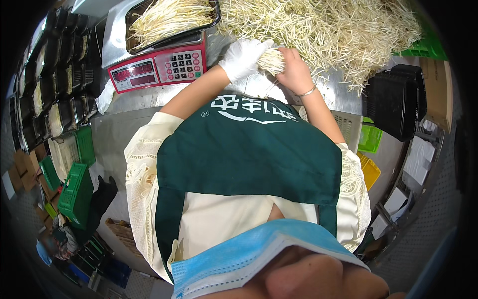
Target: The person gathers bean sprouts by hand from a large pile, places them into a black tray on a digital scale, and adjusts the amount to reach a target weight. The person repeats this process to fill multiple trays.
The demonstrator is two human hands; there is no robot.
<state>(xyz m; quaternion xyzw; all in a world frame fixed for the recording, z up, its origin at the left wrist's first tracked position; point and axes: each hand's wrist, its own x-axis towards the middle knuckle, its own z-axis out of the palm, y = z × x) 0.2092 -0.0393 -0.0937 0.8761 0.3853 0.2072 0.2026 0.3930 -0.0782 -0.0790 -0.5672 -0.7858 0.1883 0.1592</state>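
A bundle of bean sprouts (271,61) is held between my two hands above the metal table. My left hand (244,59), in a white glove, grips the bundle from the left. From the other side my bare right hand (295,71) closes its fingers around the sprouts. Just beyond both hands spreads a large heap of loose bean sprouts (325,30). To the left stands a red and silver digital scale (160,69) with a lit display. On its pan rests a black plastic tray (218,15) holding sprouts laid lengthwise (171,18).
Stacked black trays (56,86), some with sprouts, stand at the far left. A white glove (105,98) hangs at the table edge (149,102). Nested black trays (396,101) sit at the right. Behind on the left, a person (65,239) is near a green crate (76,194).
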